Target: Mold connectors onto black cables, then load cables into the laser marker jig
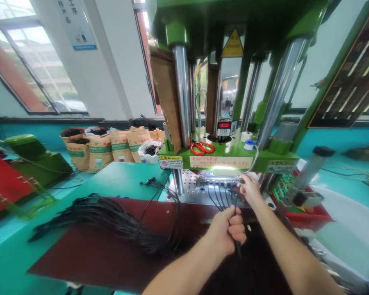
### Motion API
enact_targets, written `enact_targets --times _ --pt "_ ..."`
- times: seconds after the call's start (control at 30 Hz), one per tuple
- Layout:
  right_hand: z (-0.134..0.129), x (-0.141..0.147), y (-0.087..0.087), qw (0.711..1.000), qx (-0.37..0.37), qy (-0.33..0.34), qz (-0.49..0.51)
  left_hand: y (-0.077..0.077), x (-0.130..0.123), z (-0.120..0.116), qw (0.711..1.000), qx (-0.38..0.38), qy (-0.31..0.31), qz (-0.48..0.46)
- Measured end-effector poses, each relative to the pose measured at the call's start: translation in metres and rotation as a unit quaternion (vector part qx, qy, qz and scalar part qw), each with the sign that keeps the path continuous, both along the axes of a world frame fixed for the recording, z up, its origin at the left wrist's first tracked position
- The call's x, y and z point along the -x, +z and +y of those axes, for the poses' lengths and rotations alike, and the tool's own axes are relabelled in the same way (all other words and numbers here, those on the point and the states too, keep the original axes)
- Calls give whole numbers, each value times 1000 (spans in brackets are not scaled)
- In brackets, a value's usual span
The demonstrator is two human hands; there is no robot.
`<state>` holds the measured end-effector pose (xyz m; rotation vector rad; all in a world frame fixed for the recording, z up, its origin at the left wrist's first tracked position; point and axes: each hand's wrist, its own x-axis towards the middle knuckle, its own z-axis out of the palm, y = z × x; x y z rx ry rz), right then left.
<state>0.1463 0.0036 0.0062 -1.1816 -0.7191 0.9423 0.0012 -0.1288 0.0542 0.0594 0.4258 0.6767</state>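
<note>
Plainly, two bare hands are at work at the front of one green press (pixel 273 156). The left hand (pixel 229 230) has its fingers clenched around a gathered bunch of black cables (pixel 220 197), the thumb lying along the top and a short length hanging out below the fist. At least five strands can be counted (more may lie hidden where they crowd together), running up from that fist to the front side of one long metal block (pixel 223 179). The block lies on a perforated metal plate (pixel 187 184), beneath the press's front edge. The right hand (pixel 251 189) is at the block's right end, fingers bent; whether they pinch it or merely rest against it, I cannot tell.

To the left, one large heap of black cables (pixel 110 221) stretches across a dark red board (pixel 70 260) and onto a green table (pixel 110 178). Several more cable ends (pixel 152 181) lie beyond the heap, beside the plate.

On the press's ledge sit one pair of red-handled scissors (pixel 202 148) and two small rolls, one a white roll (pixel 246 136), the other a blue-and-white roll (pixel 249 145) just in front of it. Four shiny columns (pixel 182 98) rise above the ledge, and one cardboard sheet (pixel 166 98) leans near the front left one. Farther back, at least four brown paper sacks (pixel 100 151) stand by the wall, with one white plastic bag (pixel 149 149) beside them.
</note>
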Motion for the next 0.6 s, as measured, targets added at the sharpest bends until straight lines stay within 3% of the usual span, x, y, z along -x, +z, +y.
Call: enact_targets --times 0.17,0.27,0.3,0.37,0.43,0.47,0.53,0.6 --pt "-13 0 3 1000 -3 -2 19 -8 37 -69 990 -128 -53 8" --pt "-28 -6 1 1000 8 -13 4 9 94 -82 984 -178 7 -7" --pt "-35 -8 0 1000 16 -16 -4 21 119 -78 980 -190 58 -7" --pt "-47 -15 -2 999 34 -13 -24 48 173 -59 944 -228 238 26" --pt "-59 -23 -6 998 52 2 -46 69 224 -29 862 -246 433 95" --pt "-63 -28 -7 997 61 11 -56 75 245 -11 822 -238 497 147" --pt "-70 -38 -11 993 81 43 -71 73 276 26 806 -209 523 183" --pt "-74 -51 -15 985 96 106 -92 55 289 61 798 -172 535 218"
